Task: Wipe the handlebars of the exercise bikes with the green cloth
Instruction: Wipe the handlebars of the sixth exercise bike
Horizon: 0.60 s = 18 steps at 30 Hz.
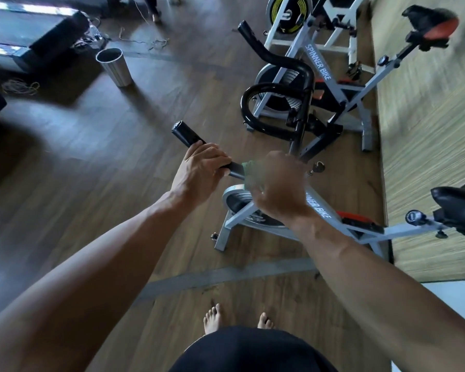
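A black spin-bike handlebar (184, 134) is being gripped by the left hand (199, 170); beside it, a green cloth (249, 167) is being clutched against the bar by the blurred right hand (279, 189).

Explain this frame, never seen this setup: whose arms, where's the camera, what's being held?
There is no robot: one wide-angle camera sits on a person's head, looking down at their own arms and bare feet. The left hand has its grip around the black handlebar of the nearest exercise bike. The right hand, blurred by motion, holds the green cloth against that same bar. A second bike stands behind it, and a metal bin stands on the wooden floor.
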Motion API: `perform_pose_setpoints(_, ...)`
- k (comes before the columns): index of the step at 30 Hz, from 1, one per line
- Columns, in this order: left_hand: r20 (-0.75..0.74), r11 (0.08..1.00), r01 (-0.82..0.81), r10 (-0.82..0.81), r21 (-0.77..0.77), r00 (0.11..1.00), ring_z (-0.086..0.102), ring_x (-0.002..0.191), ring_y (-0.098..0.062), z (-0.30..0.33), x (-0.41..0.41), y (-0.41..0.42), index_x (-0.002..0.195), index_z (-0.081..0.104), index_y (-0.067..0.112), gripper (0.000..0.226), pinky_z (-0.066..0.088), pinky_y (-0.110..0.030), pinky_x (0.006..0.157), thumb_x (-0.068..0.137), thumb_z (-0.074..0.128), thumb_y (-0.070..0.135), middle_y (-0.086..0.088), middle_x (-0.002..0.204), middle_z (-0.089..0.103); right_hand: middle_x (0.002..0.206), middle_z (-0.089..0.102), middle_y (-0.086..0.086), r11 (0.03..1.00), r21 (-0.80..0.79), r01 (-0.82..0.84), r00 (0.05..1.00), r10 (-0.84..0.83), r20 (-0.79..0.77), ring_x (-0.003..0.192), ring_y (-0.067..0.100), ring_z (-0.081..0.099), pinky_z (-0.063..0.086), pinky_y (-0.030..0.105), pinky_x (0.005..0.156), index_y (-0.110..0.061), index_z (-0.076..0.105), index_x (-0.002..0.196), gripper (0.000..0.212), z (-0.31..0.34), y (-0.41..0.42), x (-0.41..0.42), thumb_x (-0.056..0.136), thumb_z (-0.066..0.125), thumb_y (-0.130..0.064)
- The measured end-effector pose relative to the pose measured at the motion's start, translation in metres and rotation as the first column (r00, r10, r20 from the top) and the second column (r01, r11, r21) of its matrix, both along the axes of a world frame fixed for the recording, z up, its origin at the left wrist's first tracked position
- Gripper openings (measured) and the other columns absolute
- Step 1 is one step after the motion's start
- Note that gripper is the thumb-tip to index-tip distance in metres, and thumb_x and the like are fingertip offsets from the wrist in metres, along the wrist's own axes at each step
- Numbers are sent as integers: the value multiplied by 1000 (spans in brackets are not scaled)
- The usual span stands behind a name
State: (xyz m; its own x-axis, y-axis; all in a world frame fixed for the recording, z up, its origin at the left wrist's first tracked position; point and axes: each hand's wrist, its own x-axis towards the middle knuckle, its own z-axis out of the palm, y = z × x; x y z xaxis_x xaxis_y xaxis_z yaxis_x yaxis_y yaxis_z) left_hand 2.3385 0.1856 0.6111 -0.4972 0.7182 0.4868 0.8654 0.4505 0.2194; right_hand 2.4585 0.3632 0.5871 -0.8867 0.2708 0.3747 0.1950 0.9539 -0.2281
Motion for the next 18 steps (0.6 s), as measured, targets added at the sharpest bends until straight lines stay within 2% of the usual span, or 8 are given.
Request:
perform_pose_setpoints(3, 22, 1000, 1, -1, 1, 1000, 66, 106, -24, 1, 1, 1, 99, 76, 14, 20, 37, -36, 103, 80, 71, 21, -1, 100, 75, 139, 48, 12, 999, -32, 36, 998, -34, 61, 134, 36, 38, 20, 65, 113, -20, 61, 121, 51, -2, -15, -6, 96, 36, -57)
perform_pose_setpoints(5, 28, 1000, -3, 3, -13, 1000, 66, 107, -24, 2, 1, 0, 100, 76, 14, 20, 40, -39, 103, 80, 73, 20, -2, 101, 74, 153, 40, 10, 998, -40, 54, 996, -51, 79, 144, 41, 26, 15, 67, 115, -27, 53, 136, 55, -5, -18, -7, 99, 26, -58)
perform_pose_setpoints(9, 6, 1000, -9, 10, -25, 1000, 65, 107, -23, 1, 1, 0, 101, 76, 14, 21, 37, -36, 104, 82, 71, 22, -1, 102, 74, 142, 57, 5, 998, 30, 46, 998, -47, 29, 133, 37, 45, 28, 61, 112, -29, 58, 135, 47, -8, -20, -8, 103, 33, -52)
perform_pose_setpoints(12, 1, 1000, -13, 14, -20, 1000, 66, 107, -23, 1, 2, 0, 101, 76, 14, 23, 37, -36, 103, 83, 67, 25, -1, 102, 74, 131, 63, 6, 990, 118, -78, 994, 86, -62, 121, 35, 54, 36, 52, 108, -22, 62, 130, 42, -17, -5, -1, 103, 40, -46)
perform_pose_setpoints(15, 4, 999, -24, 24, -22, 1000, 66, 107, -23, -1, 1, 0, 101, 76, 15, 23, 34, -35, 105, 84, 66, 27, -1, 103, 74, 128, 62, 12, 967, 156, -202, 967, 222, -122, 118, 38, 52, 39, 52, 106, -15, 65, 123, 40, -28, 31, 4, 103, 45, -43)
perform_pose_setpoints(18, -5, 1000, -24, 24, -17, 1000, 66, 107, -22, -2, -1, 0, 101, 76, 15, 23, 35, -35, 105, 85, 65, 28, 0, 102, 74, 127, 61, 14, 993, 43, -110, 981, 115, -155, 123, 39, 46, 36, 55, 107, -11, 67, 118, 41, -27, 23, 2, 103, 41, -39)
